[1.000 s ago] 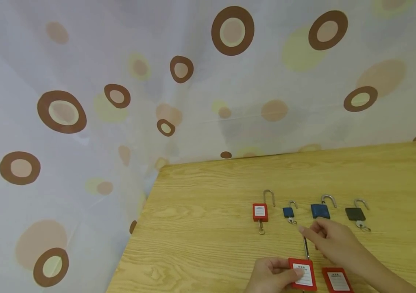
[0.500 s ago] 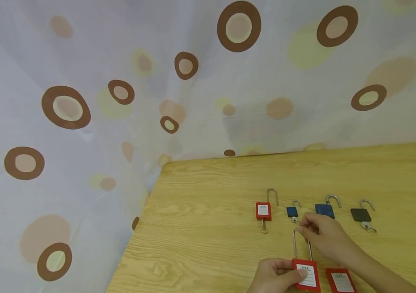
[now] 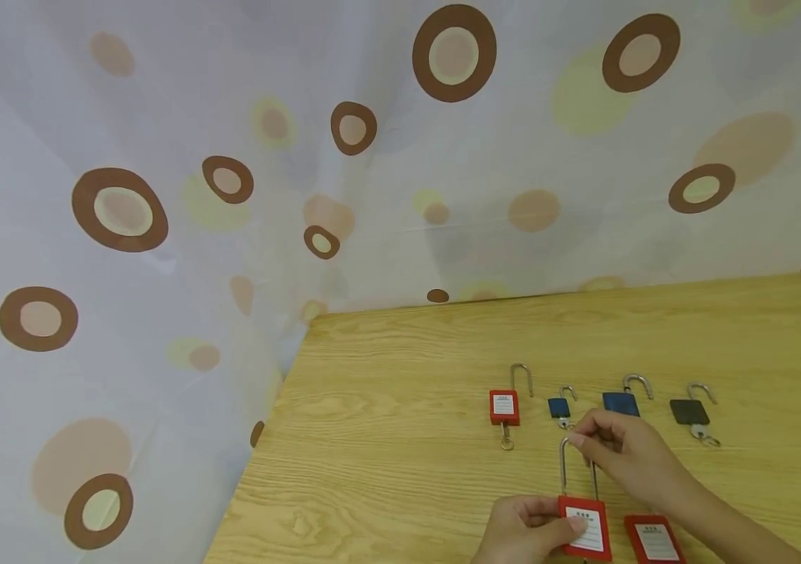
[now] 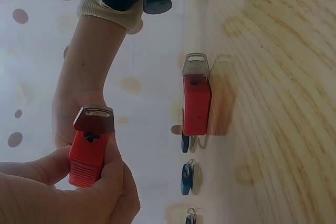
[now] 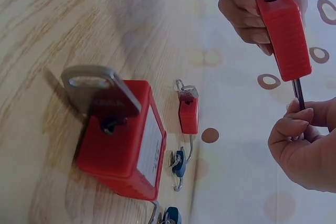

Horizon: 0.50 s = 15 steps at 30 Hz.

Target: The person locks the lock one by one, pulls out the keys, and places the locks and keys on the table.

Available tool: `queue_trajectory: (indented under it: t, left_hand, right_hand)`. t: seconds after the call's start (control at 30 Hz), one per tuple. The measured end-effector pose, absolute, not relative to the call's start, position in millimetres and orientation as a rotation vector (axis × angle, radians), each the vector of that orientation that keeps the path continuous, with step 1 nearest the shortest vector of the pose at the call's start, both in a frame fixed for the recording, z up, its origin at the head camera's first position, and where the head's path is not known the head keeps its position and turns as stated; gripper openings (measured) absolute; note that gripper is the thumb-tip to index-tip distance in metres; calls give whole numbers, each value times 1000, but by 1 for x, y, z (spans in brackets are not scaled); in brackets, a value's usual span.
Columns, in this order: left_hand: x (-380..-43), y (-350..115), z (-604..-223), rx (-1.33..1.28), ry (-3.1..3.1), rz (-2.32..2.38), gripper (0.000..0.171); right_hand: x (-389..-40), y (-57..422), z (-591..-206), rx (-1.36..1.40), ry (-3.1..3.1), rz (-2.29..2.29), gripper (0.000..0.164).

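A red padlock with a white label is raised over the table, its long metal shackle pointing up. My left hand grips its body, thumb across the label. At the top of the shackle, my right hand pinches the bend between thumb and fingers. Both shackle legs run down to the body's top edge. In the left wrist view a key sticks out of the held padlock's bottom. A second red padlock lies close by on the right, partly below the frame; the right wrist view shows its key.
Farther back on the wooden table lies a row of padlocks with raised shackles: a red one, a small blue one, a larger blue one and a dark one. A dotted curtain borders the table.
The held shackle, seen edge-on as one rod a second ago, now shows both legs side by side. My right hand has shifted slightly up to its bend; my left keeps its hold.
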<state>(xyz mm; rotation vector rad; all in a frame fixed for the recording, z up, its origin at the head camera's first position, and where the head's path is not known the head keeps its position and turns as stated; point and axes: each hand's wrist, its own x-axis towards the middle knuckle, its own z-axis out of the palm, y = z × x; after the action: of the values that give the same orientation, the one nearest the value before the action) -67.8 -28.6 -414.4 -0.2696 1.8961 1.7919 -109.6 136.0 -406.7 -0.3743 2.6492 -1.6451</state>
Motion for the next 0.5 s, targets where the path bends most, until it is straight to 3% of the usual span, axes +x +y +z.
queue_trajectory:
  t: [0.27,0.5]
  left_hand:
    - [-73,-30,-415,-204,1952,1821,18]
    - [-73,-31,-414,-228,1932,1791,16]
  right_hand:
    - [-107,134,-412,-547,2631,-1720,9]
    - [-102,131,-411,-284,2603,-1626,17]
